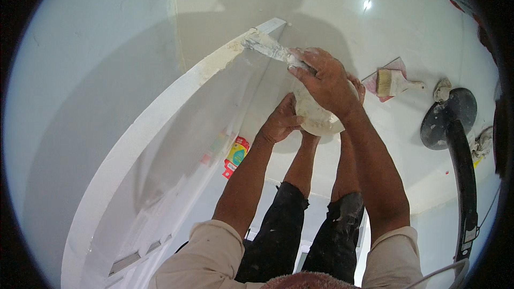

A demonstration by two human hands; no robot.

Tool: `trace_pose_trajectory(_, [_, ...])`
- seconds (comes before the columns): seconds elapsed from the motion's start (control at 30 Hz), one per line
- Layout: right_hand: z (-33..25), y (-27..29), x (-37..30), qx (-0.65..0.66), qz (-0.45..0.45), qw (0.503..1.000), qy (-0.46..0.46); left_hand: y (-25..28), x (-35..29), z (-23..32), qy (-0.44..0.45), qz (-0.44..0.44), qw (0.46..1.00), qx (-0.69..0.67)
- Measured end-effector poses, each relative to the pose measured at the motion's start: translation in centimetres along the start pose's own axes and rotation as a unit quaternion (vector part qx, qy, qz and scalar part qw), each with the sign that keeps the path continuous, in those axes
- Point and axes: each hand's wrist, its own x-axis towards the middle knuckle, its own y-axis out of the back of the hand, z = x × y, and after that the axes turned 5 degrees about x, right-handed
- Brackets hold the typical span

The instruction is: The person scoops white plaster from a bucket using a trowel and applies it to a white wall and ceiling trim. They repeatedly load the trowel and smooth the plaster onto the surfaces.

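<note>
The left hand [282, 120], near the middle of the frame, holds a rounded, pale bowl [319, 116], its thumb against the near left side and its fingers partly hidden by the bowl. The bowl is smeared with whitish paste and sits between the two forearms, above the person's legs in the frame. The right hand [324, 77] passes over the bowl with its fingers closed around the handle of a putty knife [267, 47]. The knife points to the upper left, its blade coated with pale paste and its tip at the upper part of a long white panel edge [126, 147]. That edge curves from the upper middle to the lower left of the frame. A cream-coloured patch of paste [217, 60] lies along it, just beside the blade's tip.

Left of the left forearm, in the lower middle, is a red, yellow and blue package [236, 151]. At the right of the frame a wide paintbrush [396, 83] lies across a red-and-white packet [396, 65] on the pale, glossy floor [385, 32]. Further right is a black tool [465, 182] with a rounded head and a long shaft running down the frame; a crumpled greyish lump [442, 90] lies by its head. Below, beige sleeves [393, 257] reach partway down the arms, and black trousers [278, 230], marked with pale smudges, end below the knees.
</note>
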Motion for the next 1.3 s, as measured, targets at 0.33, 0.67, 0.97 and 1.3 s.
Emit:
trace_pose_trajectory(0.33, [-0.4,1.5,2.6,-0.110,-0.020,0.994,-0.001,-1.1,0.8,1.8,-0.008,0.010,1.000,-0.010])
trace_pose_trajectory(0.67, [-2.0,2.4,4.2,-0.165,-0.056,0.984,-0.046,-1.9,1.3,1.6,-0.021,0.004,0.999,-0.026])
trace_pose_trajectory(0.97, [-5.5,3.4,3.9,0.069,-0.145,0.964,-0.213,-2.7,1.3,1.9,-0.021,-0.010,0.998,-0.053])
trace_pose_trajectory(1.3, [-9.2,1.9,2.9,0.050,-0.148,0.984,-0.088,-2.8,1.4,2.1,0.031,0.024,0.997,-0.061])
